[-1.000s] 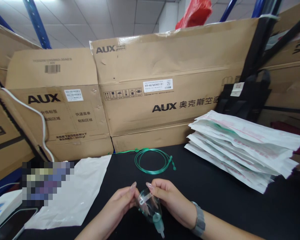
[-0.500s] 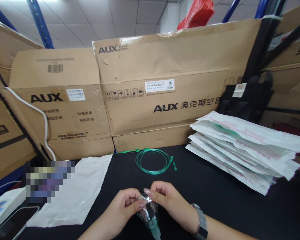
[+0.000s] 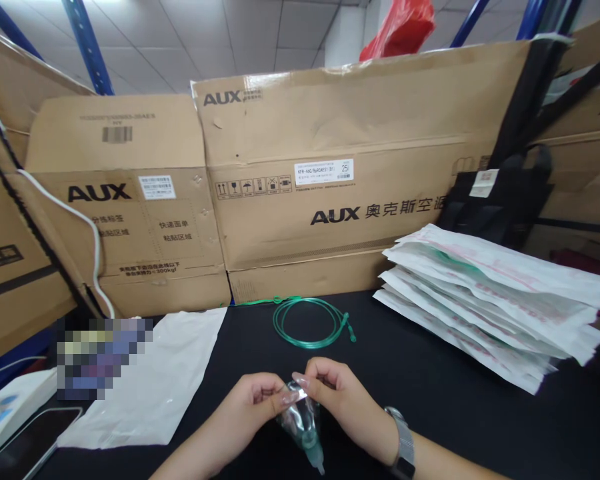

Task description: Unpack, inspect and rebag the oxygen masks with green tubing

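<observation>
A clear, green-tinted oxygen mask (image 3: 303, 423) is held low in the middle of the view, its narrow green connector end pointing down toward me. My left hand (image 3: 265, 403) pinches the mask's upper edge between thumb and fingers. Close beside it, my right hand (image 3: 333, 393) grips the same edge, thumb near the other thumb. A small shiny silver strip (image 3: 301, 393) shows between the thumbs. Beyond the hands, a coil of green tubing (image 3: 307, 345) lies on the black table, with connectors at its right end.
White paper-and-film packages (image 3: 470, 313) are piled at the right. A white plastic bag (image 3: 155, 393) lies flat at the left, near a phone (image 3: 30, 443) and a blurred-out item (image 3: 103, 360). Cardboard boxes (image 3: 280, 233) wall off the table's back. A black bag (image 3: 497, 200) stands behind the pile.
The mask's connector end has swung slightly to the right and up. Both hands keep their pinch on its edge. The whole view has shifted a little.
</observation>
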The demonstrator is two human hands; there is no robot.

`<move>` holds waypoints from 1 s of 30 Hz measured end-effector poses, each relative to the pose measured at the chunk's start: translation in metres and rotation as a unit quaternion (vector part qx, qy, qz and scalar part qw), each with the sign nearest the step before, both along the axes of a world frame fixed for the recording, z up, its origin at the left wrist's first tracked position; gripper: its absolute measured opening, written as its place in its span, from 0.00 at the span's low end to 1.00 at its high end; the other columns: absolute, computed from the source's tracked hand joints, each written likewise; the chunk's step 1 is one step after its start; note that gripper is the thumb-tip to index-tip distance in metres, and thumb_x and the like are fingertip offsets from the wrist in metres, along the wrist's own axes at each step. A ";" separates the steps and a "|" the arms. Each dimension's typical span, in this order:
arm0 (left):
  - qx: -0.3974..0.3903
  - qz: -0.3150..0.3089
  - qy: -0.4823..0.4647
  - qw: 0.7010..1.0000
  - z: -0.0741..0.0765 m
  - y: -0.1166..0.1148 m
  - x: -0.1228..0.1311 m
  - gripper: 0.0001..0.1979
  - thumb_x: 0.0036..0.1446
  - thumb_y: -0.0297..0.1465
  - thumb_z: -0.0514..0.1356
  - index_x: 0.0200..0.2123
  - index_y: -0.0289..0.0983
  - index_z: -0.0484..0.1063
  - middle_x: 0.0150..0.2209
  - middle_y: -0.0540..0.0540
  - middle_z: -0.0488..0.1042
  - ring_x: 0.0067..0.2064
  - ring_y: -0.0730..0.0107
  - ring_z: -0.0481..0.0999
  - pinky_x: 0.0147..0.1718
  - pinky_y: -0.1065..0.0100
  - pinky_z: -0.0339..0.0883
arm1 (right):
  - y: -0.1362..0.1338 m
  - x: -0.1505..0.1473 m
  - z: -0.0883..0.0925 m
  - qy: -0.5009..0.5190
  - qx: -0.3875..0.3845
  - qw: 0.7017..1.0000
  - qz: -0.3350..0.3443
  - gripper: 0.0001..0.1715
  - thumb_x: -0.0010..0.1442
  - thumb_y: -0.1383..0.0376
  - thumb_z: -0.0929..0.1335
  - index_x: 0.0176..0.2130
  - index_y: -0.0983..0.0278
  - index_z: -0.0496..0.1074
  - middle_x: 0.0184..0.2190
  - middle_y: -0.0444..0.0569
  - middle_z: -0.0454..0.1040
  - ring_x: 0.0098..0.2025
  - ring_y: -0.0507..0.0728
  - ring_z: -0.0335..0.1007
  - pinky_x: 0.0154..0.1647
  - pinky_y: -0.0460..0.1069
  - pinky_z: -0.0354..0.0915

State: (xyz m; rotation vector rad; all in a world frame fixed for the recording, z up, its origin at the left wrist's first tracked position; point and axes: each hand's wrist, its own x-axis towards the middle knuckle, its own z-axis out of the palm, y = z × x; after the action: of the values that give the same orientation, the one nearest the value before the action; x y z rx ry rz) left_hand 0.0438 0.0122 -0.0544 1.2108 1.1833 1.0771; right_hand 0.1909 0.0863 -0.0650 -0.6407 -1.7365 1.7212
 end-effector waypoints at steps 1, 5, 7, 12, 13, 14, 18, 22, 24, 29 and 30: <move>-0.002 -0.003 -0.019 1.000 0.001 0.000 -0.001 0.15 0.50 0.39 0.57 0.24 0.32 0.71 0.24 0.49 0.70 0.28 0.73 0.66 0.33 0.70 0.59 | 0.001 0.000 0.000 0.003 -0.008 1.000 0.003 0.25 0.44 0.49 0.69 0.18 0.65 0.59 0.16 0.37 0.57 0.20 0.47 0.49 0.23 0.44 0.48; -0.022 0.027 -0.109 0.993 -0.001 -0.001 -0.003 0.19 0.53 0.43 0.53 0.24 0.33 0.71 0.24 0.49 0.70 0.28 0.73 0.66 0.34 0.70 0.59 | 0.003 0.000 0.000 0.009 -0.034 0.999 0.013 0.25 0.44 0.48 0.69 0.18 0.65 0.58 0.15 0.37 0.58 0.20 0.47 0.51 0.23 0.44 0.49; -0.027 0.033 -0.125 0.991 -0.003 0.000 -0.002 0.18 0.52 0.43 0.54 0.24 0.33 0.71 0.24 0.49 0.70 0.29 0.72 0.67 0.35 0.69 0.59 | 0.003 0.001 0.000 0.008 -0.039 0.999 0.015 0.25 0.43 0.49 0.69 0.18 0.65 0.59 0.15 0.37 0.58 0.20 0.47 0.51 0.23 0.44 0.49; -0.017 0.011 -0.120 0.993 -0.004 0.001 0.001 0.16 0.53 0.41 0.55 0.28 0.34 0.73 0.28 0.48 0.72 0.34 0.70 0.68 0.39 0.67 0.58 | 0.002 0.002 0.002 0.006 -0.043 0.999 0.004 0.25 0.43 0.49 0.70 0.18 0.65 0.60 0.15 0.38 0.60 0.20 0.46 0.51 0.22 0.44 0.49; -0.018 0.011 -0.118 0.993 -0.004 0.001 0.002 0.15 0.53 0.41 0.55 0.28 0.34 0.73 0.28 0.48 0.72 0.34 0.70 0.68 0.39 0.68 0.58 | 0.001 0.002 0.002 0.004 -0.045 0.999 0.002 0.25 0.42 0.49 0.70 0.18 0.66 0.60 0.15 0.38 0.60 0.20 0.46 0.51 0.22 0.44 0.49; -0.020 0.012 -0.119 0.993 -0.004 0.001 0.001 0.16 0.52 0.41 0.55 0.29 0.34 0.73 0.28 0.48 0.72 0.34 0.70 0.68 0.39 0.68 0.58 | 0.001 0.001 0.002 0.003 -0.048 0.999 0.000 0.25 0.42 0.49 0.70 0.18 0.66 0.61 0.15 0.38 0.60 0.19 0.46 0.52 0.22 0.44 0.49; -0.019 0.012 -0.093 0.995 -0.003 0.001 0.000 0.16 0.51 0.41 0.57 0.27 0.33 0.73 0.26 0.48 0.72 0.32 0.70 0.68 0.36 0.68 0.59 | 0.001 0.000 0.000 0.001 -0.057 0.998 0.005 0.24 0.42 0.49 0.70 0.19 0.66 0.62 0.15 0.39 0.63 0.20 0.47 0.54 0.23 0.44 0.51; -0.021 0.008 -0.046 0.999 -0.001 0.001 0.001 0.12 0.45 0.37 0.63 0.23 0.33 0.71 0.24 0.49 0.72 0.29 0.72 0.68 0.33 0.69 0.59 | 0.002 -0.002 -0.005 -0.011 -0.042 0.999 0.006 0.23 0.42 0.50 0.70 0.19 0.66 0.63 0.16 0.40 0.63 0.20 0.47 0.55 0.23 0.44 0.51; -0.017 0.010 -0.044 0.999 -0.001 0.000 0.000 0.11 0.45 0.37 0.62 0.23 0.33 0.70 0.24 0.49 0.72 0.28 0.72 0.68 0.32 0.69 0.59 | 0.003 -0.002 -0.007 -0.017 -0.036 0.999 0.007 0.23 0.42 0.50 0.70 0.19 0.66 0.62 0.16 0.39 0.62 0.20 0.47 0.53 0.23 0.44 0.51; -0.024 -0.009 -0.052 0.998 0.000 0.000 -0.001 0.11 0.45 0.36 0.62 0.23 0.32 0.70 0.23 0.48 0.72 0.27 0.71 0.69 0.32 0.68 0.59 | 0.004 -0.003 -0.008 -0.037 -0.008 0.999 0.013 0.26 0.49 0.47 0.65 0.18 0.66 0.62 0.16 0.39 0.60 0.21 0.47 0.52 0.24 0.45 0.51; -0.028 -0.007 -0.053 0.998 0.000 0.000 -0.002 0.11 0.45 0.36 0.62 0.22 0.33 0.69 0.23 0.48 0.72 0.27 0.71 0.68 0.31 0.68 0.59 | 0.004 -0.003 -0.008 -0.040 -0.003 0.999 0.011 0.26 0.50 0.47 0.64 0.17 0.66 0.63 0.16 0.40 0.60 0.21 0.47 0.52 0.25 0.45 0.52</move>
State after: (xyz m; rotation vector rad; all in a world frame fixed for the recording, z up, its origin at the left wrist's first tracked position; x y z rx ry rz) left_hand 0.0422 0.0125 -0.0540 1.1041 1.1136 1.0781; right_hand 0.1883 0.0900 -0.0726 -0.7042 -1.8008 1.7373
